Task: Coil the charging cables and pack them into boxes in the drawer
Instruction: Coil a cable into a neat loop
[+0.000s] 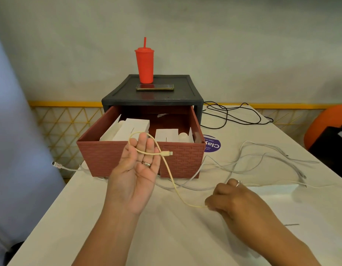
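Yellow cable [167,153] loops over the straight, upturned fingers of the left hand [139,169], its plug jutting right in front of the brick-patterned drawer [185,160]. The right hand [229,198] pinches the same cable lower down, just above the table [108,217]. White boxes [135,129] stand in the open drawer, and grey cables [262,160] sprawl to its right.

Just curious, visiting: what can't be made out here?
Head view:
- Far end of the yellow cable: hidden under the right hand.
- Floor of the drawer: hidden by front wall and white boxes.
- Wording on the purple sticker: too small, partly behind the drawer.
- The orange object: cut off by the right edge.
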Tool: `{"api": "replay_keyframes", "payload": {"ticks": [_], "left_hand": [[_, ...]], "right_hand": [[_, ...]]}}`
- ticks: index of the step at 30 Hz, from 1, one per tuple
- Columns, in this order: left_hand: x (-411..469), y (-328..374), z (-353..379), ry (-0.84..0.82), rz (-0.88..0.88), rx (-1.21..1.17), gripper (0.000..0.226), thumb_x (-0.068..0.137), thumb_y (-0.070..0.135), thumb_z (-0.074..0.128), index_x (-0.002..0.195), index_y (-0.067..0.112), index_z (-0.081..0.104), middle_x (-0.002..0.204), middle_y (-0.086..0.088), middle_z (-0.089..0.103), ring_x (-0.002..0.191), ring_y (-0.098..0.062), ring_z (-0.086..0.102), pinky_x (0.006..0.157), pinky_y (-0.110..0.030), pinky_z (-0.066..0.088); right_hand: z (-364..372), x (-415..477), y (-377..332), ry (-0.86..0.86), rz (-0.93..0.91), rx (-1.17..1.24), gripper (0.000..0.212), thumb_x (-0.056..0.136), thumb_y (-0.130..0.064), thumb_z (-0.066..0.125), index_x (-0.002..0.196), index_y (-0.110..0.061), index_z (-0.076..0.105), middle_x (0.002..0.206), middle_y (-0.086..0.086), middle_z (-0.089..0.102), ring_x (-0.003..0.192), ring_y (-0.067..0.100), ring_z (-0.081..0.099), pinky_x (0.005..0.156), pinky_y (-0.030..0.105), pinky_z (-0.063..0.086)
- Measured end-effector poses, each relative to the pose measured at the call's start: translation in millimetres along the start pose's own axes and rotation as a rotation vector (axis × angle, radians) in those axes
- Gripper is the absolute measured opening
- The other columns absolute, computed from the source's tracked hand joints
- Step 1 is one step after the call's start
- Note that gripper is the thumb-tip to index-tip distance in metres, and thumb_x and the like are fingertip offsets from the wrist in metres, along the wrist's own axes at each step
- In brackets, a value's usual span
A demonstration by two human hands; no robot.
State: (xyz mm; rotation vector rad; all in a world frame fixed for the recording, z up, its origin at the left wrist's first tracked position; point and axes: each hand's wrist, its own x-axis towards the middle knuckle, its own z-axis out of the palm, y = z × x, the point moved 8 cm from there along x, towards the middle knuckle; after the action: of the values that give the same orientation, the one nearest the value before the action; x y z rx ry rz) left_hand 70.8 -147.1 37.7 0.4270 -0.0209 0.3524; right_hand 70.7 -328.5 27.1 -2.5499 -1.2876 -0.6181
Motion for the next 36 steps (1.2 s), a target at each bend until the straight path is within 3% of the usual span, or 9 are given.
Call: {"api": "replay_keyframes", "payload": {"ticks": [4, 10, 13, 17, 21, 24, 27, 30, 36], "left_hand": [[2.4, -3.2, 1.0, 0.059, -0.009, -0.01, 0.021, 0.068, 0.009, 0.058, 0.088, 0.016, 0.059, 0.1, -0.006, 0.073, 0.091, -0.016, 0.07, 0.076, -0.033, 0.058], [1.5, 19.5, 1.1, 0.07, 0.173, 0.256, 0.023, 0.097, 0.011, 0.035, 0.09, 0.015, 0.056, 0.117, -0.007, 0.067, 0.11, -0.013, 0.062, 0.094, -0.033, 0.045], [-6.4, 23.2, 12.2, 0.021, 0.324, 0.647, 0.038, 0.098, 0.011, 0.037, 0.075, 0.025, 0.064, 0.115, 0.011, 0.064, 0.108, 0.002, 0.058, 0.096, -0.023, 0.041], [-18.1, 15.9, 32.2, -0.115, 0.709, 1.385, 0.019, 0.094, 0.019, 0.039, 0.082, 0.028, 0.052, 0.136, 0.021, 0.041, 0.131, 0.006, 0.033, 0.098, -0.002, 0.029], [-17.7, 0.0, 42.1, -0.227, 1.033, 1.803, 0.012, 0.093, 0.007, 0.038, 0.095, 0.011, 0.049, 0.146, -0.009, 0.033, 0.14, -0.022, 0.018, 0.11, -0.029, 0.029], [-1.0, -16.5, 41.8, -0.132, 0.999, 2.159, 0.033, 0.072, -0.016, 0.055, 0.103, -0.004, 0.058, 0.123, -0.03, 0.056, 0.126, -0.047, 0.039, 0.088, -0.057, 0.046], [-1.6, -32.6, 49.7, -0.273, 0.995, 2.303, 0.022, 0.072, -0.003, 0.042, 0.084, 0.0, 0.061, 0.074, -0.018, 0.066, 0.082, -0.039, 0.065, 0.08, -0.051, 0.053], [-11.7, -40.6, 54.6, -0.475, 0.972, 2.277, 0.015, 0.075, 0.006, 0.044, 0.076, 0.008, 0.058, 0.056, -0.004, 0.058, 0.052, -0.024, 0.057, 0.055, -0.035, 0.053], [-24.4, -21.3, 51.0, -0.595, 0.897, 1.982, 0.033, 0.088, 0.031, 0.041, 0.059, 0.017, 0.052, 0.051, 0.011, 0.045, 0.045, -0.007, 0.04, 0.045, -0.022, 0.033]], "right_hand": [[2.8, -2.3, -0.7, 0.016, -0.011, -0.029, 0.037, 0.049, -0.002, 0.085, 0.062, -0.03, 0.064, 0.057, -0.012, 0.05, 0.053, 0.011, 0.036, 0.038, 0.017, 0.034], [-6.7, -4.1, 9.8, 0.246, 0.052, 0.022, 0.022, 0.076, -0.01, 0.045, 0.078, -0.023, 0.062, 0.065, -0.007, 0.054, 0.064, 0.014, 0.034, 0.046, 0.023, 0.035], [3.4, -6.1, 16.1, 0.344, 0.075, 0.115, 0.013, 0.089, -0.02, 0.043, 0.089, -0.022, 0.056, 0.068, -0.003, 0.056, 0.066, 0.013, 0.033, 0.056, 0.019, 0.03], [7.7, -1.5, 23.1, 0.407, 0.082, 0.116, 0.011, 0.094, -0.024, 0.04, 0.093, -0.023, 0.051, 0.07, -0.001, 0.059, 0.066, 0.014, 0.038, 0.056, 0.023, 0.034], [-2.9, 3.4, 29.8, 0.484, 0.08, 0.034, 0.029, 0.076, -0.003, 0.056, 0.096, -0.023, 0.05, 0.074, 0.002, 0.062, 0.061, 0.021, 0.053, 0.048, 0.025, 0.043], [-10.0, 5.2, 34.5, 0.535, 0.1, -0.018, 0.031, 0.073, 0.0, 0.056, 0.095, -0.022, 0.05, 0.075, 0.002, 0.065, 0.058, 0.021, 0.057, 0.046, 0.021, 0.042], [-13.7, 3.6, 48.7, 0.586, 0.177, 0.04, 0.026, 0.079, -0.005, 0.041, 0.095, -0.022, 0.051, 0.08, 0.004, 0.067, 0.059, 0.02, 0.057, 0.041, 0.022, 0.045], [-18.5, -1.0, 69.0, 0.637, 0.272, 0.085, 0.025, 0.079, -0.007, 0.039, 0.094, -0.021, 0.053, 0.083, 0.005, 0.067, 0.071, 0.015, 0.052, 0.049, 0.022, 0.043], [-44.7, -11.0, 138.2, 0.629, 0.557, 0.064, 0.023, 0.082, -0.001, 0.046, 0.09, -0.001, 0.068, 0.092, 0.016, 0.066, 0.083, 0.028, 0.059, 0.066, 0.031, 0.045]]}}
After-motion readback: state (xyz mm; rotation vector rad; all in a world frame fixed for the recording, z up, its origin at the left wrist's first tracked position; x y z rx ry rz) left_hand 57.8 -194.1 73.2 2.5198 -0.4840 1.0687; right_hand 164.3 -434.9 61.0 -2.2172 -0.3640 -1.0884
